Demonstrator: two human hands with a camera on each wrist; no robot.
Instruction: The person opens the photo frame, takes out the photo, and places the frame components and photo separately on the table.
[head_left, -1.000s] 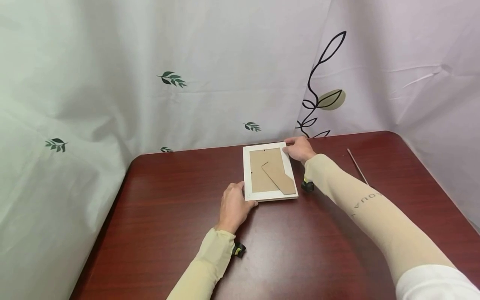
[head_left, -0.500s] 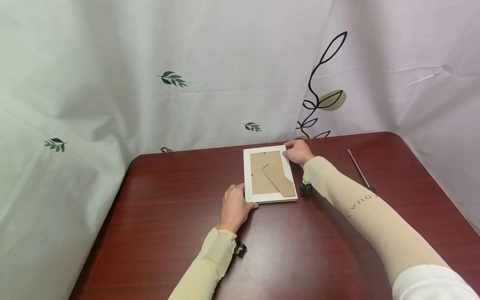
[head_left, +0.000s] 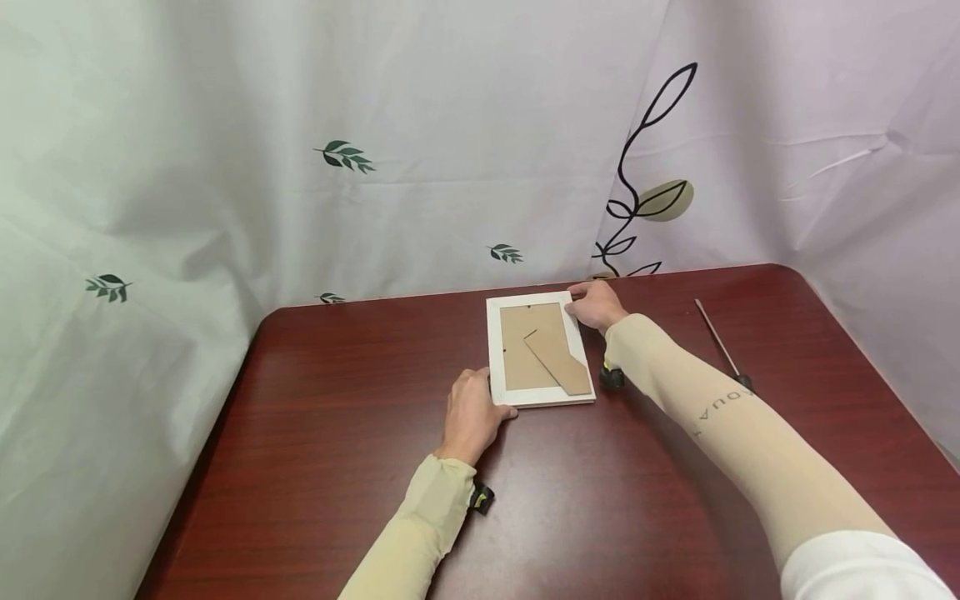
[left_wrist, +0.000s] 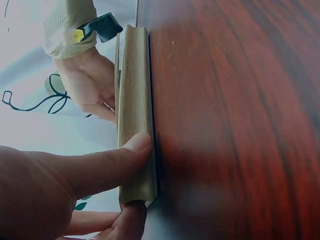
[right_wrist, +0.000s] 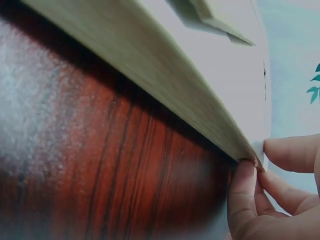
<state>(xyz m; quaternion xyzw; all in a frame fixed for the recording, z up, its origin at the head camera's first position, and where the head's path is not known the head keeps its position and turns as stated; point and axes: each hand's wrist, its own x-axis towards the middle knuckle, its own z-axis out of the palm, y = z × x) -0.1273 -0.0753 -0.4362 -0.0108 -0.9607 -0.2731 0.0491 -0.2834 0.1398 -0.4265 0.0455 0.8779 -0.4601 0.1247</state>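
Observation:
A white picture frame (head_left: pixel 494 350) lies with its back up near the far side of the table. Its brown backing board (head_left: pixel 521 367) carries a folded easel stand (head_left: pixel 561 364) set at a slant. My left hand (head_left: pixel 471 412) grips the near left corner; in the left wrist view the thumb (left_wrist: pixel 112 167) presses along the pale wooden side (left_wrist: pixel 134 90), with fingers round the corner. At the far right corner, my right hand (head_left: pixel 596 306) pinches the frame. The right wrist view shows that thumb and fingertips (right_wrist: pixel 244 175) meeting at the corner.
A screwdriver (head_left: pixel 717 336) lies to the right on the reddish-brown table (head_left: pixel 337 433), its handle partly behind the right sleeve (head_left: pixel 697 408). A pale curtain (head_left: pixel 435 125) with leaf prints hangs right behind the table's far edge.
The frame has shifted slightly toward me, its far edge coming down a little, with both hands still on it. Over the last half second almost nothing moves.

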